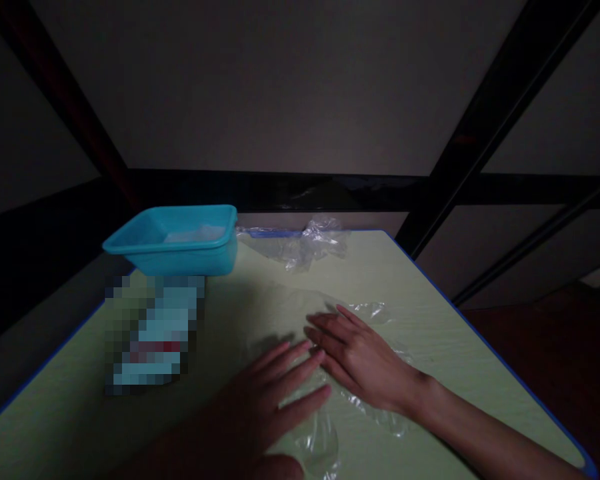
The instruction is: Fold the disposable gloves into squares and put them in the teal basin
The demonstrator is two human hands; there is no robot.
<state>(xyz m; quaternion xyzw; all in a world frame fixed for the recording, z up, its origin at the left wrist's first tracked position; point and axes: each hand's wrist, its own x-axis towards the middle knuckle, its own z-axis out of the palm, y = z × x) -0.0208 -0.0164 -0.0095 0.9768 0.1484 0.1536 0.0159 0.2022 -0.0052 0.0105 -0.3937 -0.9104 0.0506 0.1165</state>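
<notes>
Blue tub (205, 259): beyond my left hand (257, 403), to its left. Left hand: fingers spread wide, nothing gripped. Clear plastic film (319, 443): spread below both hands; I judge it light, limp, slippery, easily torn, best pinched by its edge. Right hand (363, 360): palm down, fingers extended, grasping nothing visible.

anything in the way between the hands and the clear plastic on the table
Nothing visible. The right hand and the left hand are both spread directly over the clear plastic. The blue basin and the crumpled plastic sit farther back on the table, away from both hands.
</notes>
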